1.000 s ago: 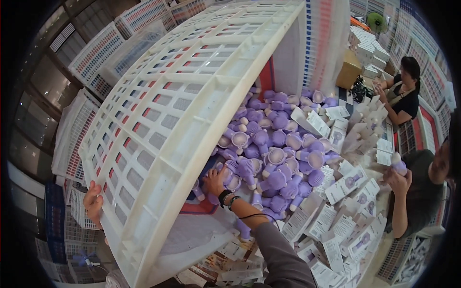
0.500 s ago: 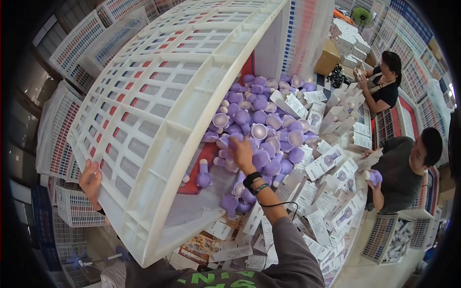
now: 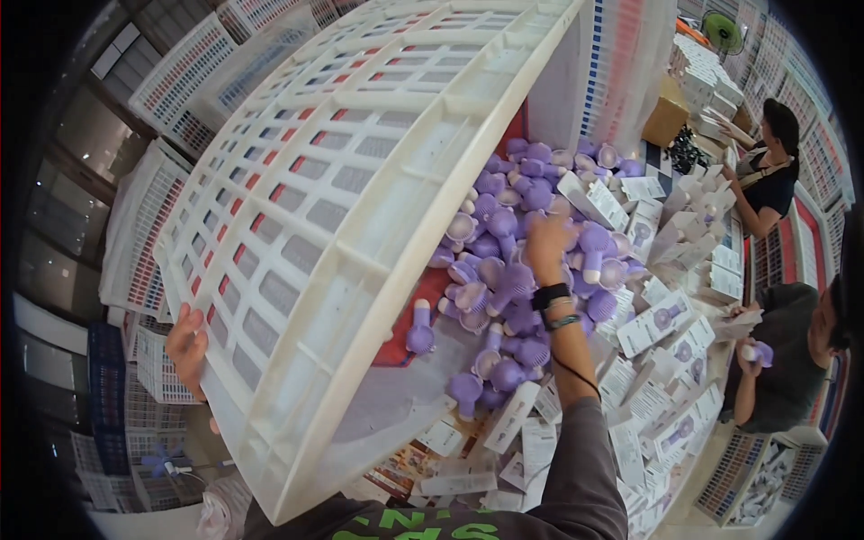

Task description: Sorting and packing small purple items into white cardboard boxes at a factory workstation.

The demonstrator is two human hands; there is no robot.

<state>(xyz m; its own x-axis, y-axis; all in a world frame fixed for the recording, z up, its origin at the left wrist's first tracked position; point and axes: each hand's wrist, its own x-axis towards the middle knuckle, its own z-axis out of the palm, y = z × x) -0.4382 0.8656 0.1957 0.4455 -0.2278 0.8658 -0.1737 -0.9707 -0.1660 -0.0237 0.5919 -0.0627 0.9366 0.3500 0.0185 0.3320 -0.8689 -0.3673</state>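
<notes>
A large white slatted plastic crate (image 3: 337, 270) is tipped over on its side, its rim facing right. My left hand (image 3: 186, 349) grips its lower left edge, fingers bent over the plastic. A heap of purple handheld fans (image 3: 513, 281) lies at the crate's mouth, and one fan (image 3: 419, 331) rests apart from the rest on a red patch. My right hand (image 3: 545, 245) reaches into the upper part of the heap, touching the fans. Its fingertips are partly hidden and blurred, so a grasp cannot be made out.
White printed boxes (image 3: 657, 322) are spread right of the heap. A co-worker (image 3: 796, 342) at the right holds a purple fan (image 3: 758, 354) and a box; another person (image 3: 765, 166) works farther back. Stacked crates (image 3: 148, 234) stand at the left. A cardboard box (image 3: 664, 112) sits behind.
My right hand has moved farther into the heap, away from me, and some fans have shifted. The whole view has swung, so things appear farther right. My left hand stays on the crate.
</notes>
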